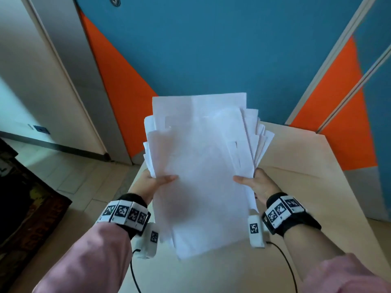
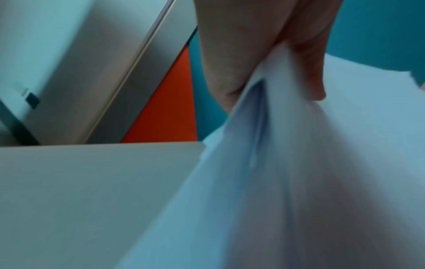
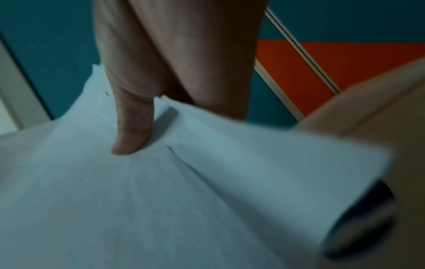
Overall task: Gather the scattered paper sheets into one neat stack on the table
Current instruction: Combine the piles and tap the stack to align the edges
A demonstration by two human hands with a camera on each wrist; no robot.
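- The paper sheets (image 1: pixel 201 166) are all in one bundle, lifted off the pale wooden surface (image 1: pixel 296 157) and held between the two hands above it.
- The left hand (image 1: pixel 148 182) has its grip closed on the bundle's left edge: thumb on top, fingers hidden underneath.
- The right hand (image 1: pixel 259 183) does the same on the right edge; the right wrist view shows its thumb (image 3: pixel 132 127) pressing flat on the top sheet.
- Holding both long edges probably keeps the loose sheets from sliding apart while they are squared up.
- The bundle is not yet neat: corners fan out at the far right and along the left, and sheet tops sit at different heights.
- No loose sheet shows on the visible surface, so gathering looks done; aligning and laying the stack down remain.
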